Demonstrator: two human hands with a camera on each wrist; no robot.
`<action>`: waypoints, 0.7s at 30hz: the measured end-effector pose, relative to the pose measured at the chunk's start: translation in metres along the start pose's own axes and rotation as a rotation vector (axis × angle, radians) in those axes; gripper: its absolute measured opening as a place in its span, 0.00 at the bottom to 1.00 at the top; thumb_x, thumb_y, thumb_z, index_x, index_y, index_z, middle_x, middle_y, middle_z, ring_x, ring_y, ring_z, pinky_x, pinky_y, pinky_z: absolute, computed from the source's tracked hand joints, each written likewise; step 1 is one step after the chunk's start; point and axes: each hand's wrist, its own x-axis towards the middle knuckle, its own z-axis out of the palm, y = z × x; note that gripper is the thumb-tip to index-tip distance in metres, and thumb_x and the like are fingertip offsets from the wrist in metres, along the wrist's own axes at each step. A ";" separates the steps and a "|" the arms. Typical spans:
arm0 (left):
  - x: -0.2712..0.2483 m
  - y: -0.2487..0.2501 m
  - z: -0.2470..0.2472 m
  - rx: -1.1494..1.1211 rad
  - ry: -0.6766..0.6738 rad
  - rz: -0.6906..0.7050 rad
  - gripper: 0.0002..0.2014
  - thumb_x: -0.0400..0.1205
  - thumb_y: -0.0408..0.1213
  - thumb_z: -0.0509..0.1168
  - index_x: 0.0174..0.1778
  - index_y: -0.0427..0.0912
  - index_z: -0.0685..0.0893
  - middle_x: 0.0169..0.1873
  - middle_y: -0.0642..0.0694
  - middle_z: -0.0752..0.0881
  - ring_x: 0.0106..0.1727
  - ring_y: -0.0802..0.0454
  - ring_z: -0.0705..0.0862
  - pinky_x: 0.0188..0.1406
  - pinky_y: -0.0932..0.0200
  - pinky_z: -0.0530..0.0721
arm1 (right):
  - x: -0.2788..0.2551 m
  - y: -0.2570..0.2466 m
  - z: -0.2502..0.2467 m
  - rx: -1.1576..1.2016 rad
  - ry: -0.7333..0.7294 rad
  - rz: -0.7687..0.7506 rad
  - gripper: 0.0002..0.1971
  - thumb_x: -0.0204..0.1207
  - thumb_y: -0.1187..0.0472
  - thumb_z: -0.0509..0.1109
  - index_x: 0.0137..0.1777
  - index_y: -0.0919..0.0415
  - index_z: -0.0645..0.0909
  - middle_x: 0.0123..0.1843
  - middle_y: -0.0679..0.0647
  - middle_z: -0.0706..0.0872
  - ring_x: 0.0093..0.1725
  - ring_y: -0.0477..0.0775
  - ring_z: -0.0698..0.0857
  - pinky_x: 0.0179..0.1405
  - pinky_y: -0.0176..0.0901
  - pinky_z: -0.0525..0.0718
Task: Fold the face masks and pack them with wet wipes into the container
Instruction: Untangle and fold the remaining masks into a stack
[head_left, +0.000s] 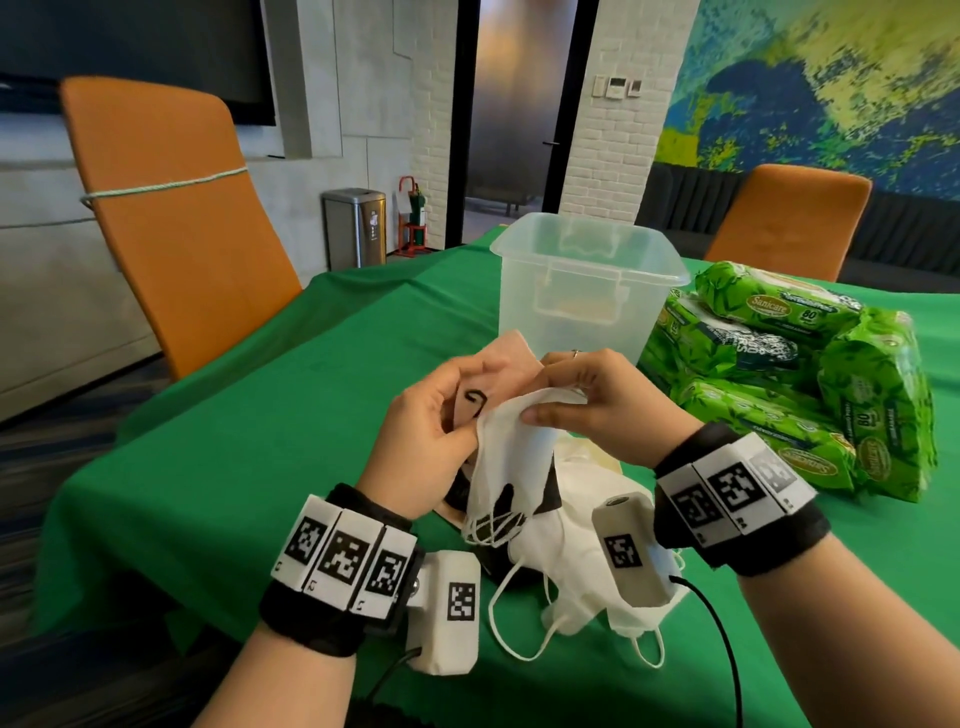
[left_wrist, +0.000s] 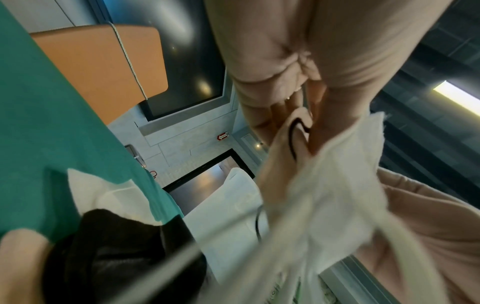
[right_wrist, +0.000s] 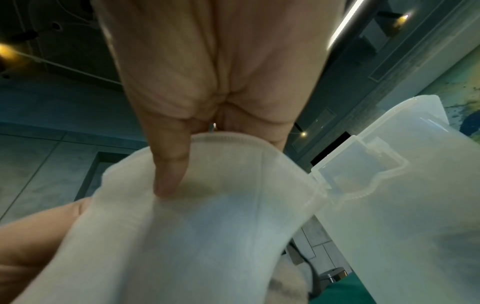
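A: How is the white mask (head_left: 511, 441) held, and why?

B: It is pinched at its top edge by the right hand (head_left: 605, 402) and gripped by the left hand (head_left: 434, 441), together with a beige mask (head_left: 498, 358), above the counter (head_left: 234, 441), probably so a fold can be made.

A: And the rest?

B: The container (head_left: 587, 283) is stood open just behind; wet wipes (head_left: 789, 374) are stacked beside it, unpacked.

Table masks (head_left: 582, 525) half hidden behind wrist cameras; wipe packs (head_left: 810, 384) mutually overlapping, small print unreadable.
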 end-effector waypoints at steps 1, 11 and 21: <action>0.000 0.000 0.000 -0.048 0.016 -0.007 0.21 0.75 0.23 0.70 0.54 0.55 0.81 0.46 0.52 0.90 0.50 0.57 0.88 0.52 0.58 0.85 | -0.001 0.001 -0.001 0.030 0.029 0.009 0.05 0.70 0.67 0.75 0.46 0.63 0.88 0.41 0.53 0.86 0.44 0.50 0.82 0.50 0.42 0.78; 0.000 0.006 0.001 -0.084 0.045 -0.077 0.15 0.77 0.18 0.63 0.41 0.44 0.84 0.30 0.59 0.89 0.36 0.67 0.85 0.42 0.72 0.81 | -0.007 0.008 -0.003 0.144 0.052 0.036 0.07 0.69 0.68 0.75 0.41 0.54 0.87 0.42 0.47 0.84 0.43 0.44 0.81 0.48 0.36 0.77; 0.007 0.001 -0.004 0.153 0.168 -0.030 0.15 0.75 0.32 0.66 0.39 0.61 0.88 0.41 0.32 0.89 0.39 0.46 0.80 0.42 0.46 0.81 | -0.012 -0.012 -0.010 -0.341 0.161 -0.237 0.05 0.70 0.62 0.65 0.42 0.56 0.83 0.61 0.42 0.79 0.58 0.53 0.76 0.58 0.53 0.69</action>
